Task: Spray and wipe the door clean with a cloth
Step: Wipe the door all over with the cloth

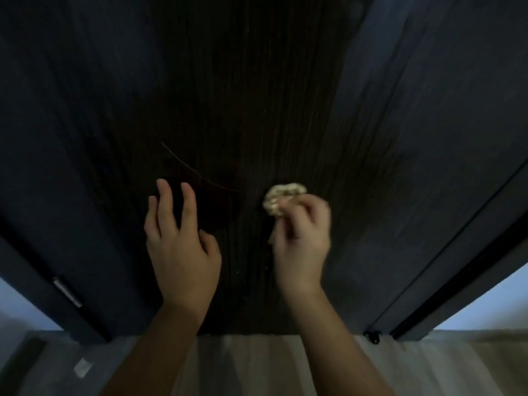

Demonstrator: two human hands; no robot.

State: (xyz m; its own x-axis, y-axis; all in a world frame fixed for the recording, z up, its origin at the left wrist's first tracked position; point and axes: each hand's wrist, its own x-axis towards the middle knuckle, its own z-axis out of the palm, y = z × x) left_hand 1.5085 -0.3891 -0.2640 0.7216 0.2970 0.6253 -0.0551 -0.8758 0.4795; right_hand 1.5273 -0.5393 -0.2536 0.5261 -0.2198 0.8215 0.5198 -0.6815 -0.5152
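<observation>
A dark wooden door (257,95) fills most of the view, its grain running top to bottom. My right hand (303,241) grips a small crumpled beige cloth (281,198) and holds it against the door's lower middle. My left hand (180,238) is raised beside it with fingers spread and straight, close to the door surface; whether it touches cannot be told. A thin curved scratch or hair (197,172) lies on the door above the left hand. No spray bottle is in view.
A metal hinge (67,291) sits on the left door edge. The door frame (445,281) runs down the right, with a small black stopper (373,336) at its foot. Pale wood floor (257,367) lies below the door, with a small white scrap (83,367) at the left.
</observation>
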